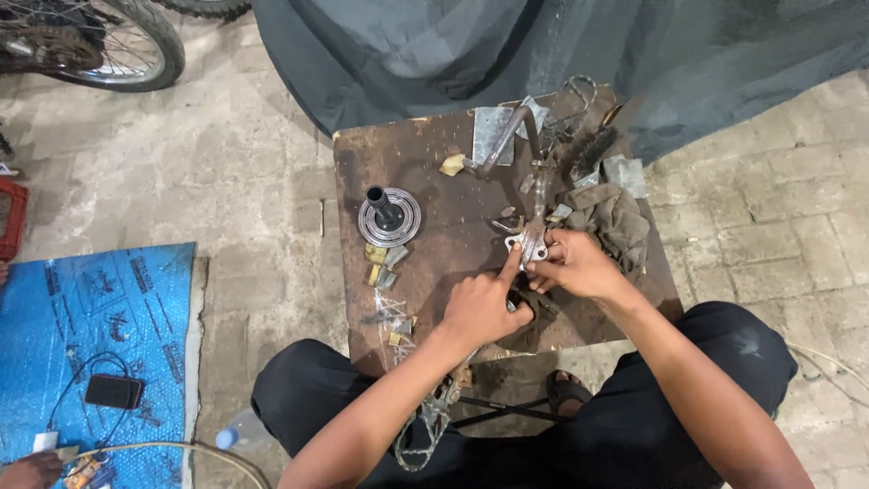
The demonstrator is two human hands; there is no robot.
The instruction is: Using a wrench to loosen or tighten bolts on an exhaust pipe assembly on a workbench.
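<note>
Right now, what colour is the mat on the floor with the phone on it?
Blue, with a darker printed pattern. The mat under the phone shows in the head view.

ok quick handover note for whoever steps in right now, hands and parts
Left hand: index finger pressed on the small metal bracket.
Right hand: fingers pinch the same bracket from its right side.
The bracket lies on the dark wooden board, beside a grey rag.
A round metal flange with a black tube stands at the board's left, small brass-coloured pieces below it.
Nothing is visibly joined yet.
</note>
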